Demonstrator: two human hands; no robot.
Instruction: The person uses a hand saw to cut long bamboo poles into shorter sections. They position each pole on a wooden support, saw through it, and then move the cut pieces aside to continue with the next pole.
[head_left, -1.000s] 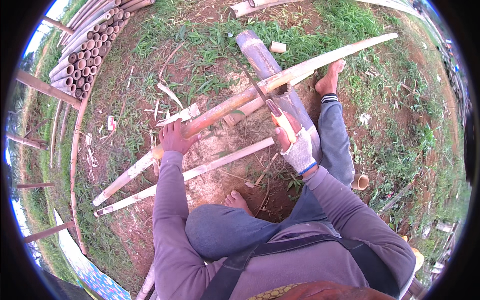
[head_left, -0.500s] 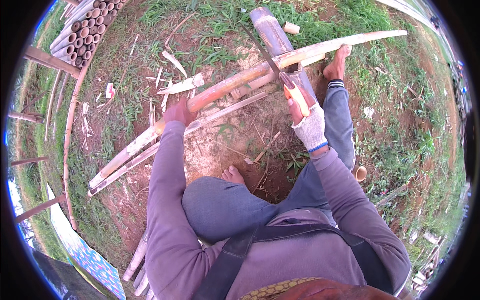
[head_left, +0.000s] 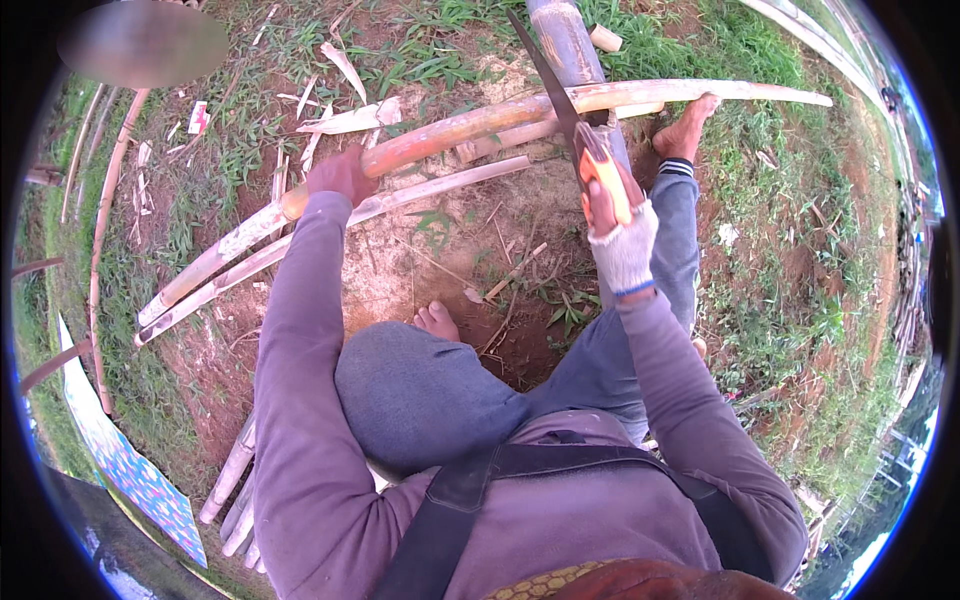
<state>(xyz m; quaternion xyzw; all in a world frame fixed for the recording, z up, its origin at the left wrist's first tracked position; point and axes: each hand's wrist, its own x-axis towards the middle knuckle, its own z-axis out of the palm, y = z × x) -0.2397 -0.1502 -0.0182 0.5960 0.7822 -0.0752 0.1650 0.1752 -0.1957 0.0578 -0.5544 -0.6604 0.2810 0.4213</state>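
Note:
My left hand [head_left: 343,176] is closed round a long, slightly curved bamboo pole [head_left: 470,128], pressing it from the left. My right hand [head_left: 622,225], in a white knitted glove with bare fingers showing, grips the orange handle of a handsaw [head_left: 548,75]. The saw's blade crosses the pole and points away from me; how deep it sits cannot be made out. Beneath the pole lies a thick grey bamboo log [head_left: 565,45], running away from me. My bare right foot [head_left: 688,128] rests against the pole's right part.
A thinner split bamboo length [head_left: 440,190] lies nearer me, beside the pole. Pale bamboo scraps [head_left: 355,118] and sawdust litter the ground. A short cut piece [head_left: 605,39] lies by the log. More poles [head_left: 232,470] lie at lower left, near a patterned sheet [head_left: 150,490].
My view has shifted, so the pole's left end sits higher in the picture. The saw blade now shows a broader face. Both hands keep their holds.

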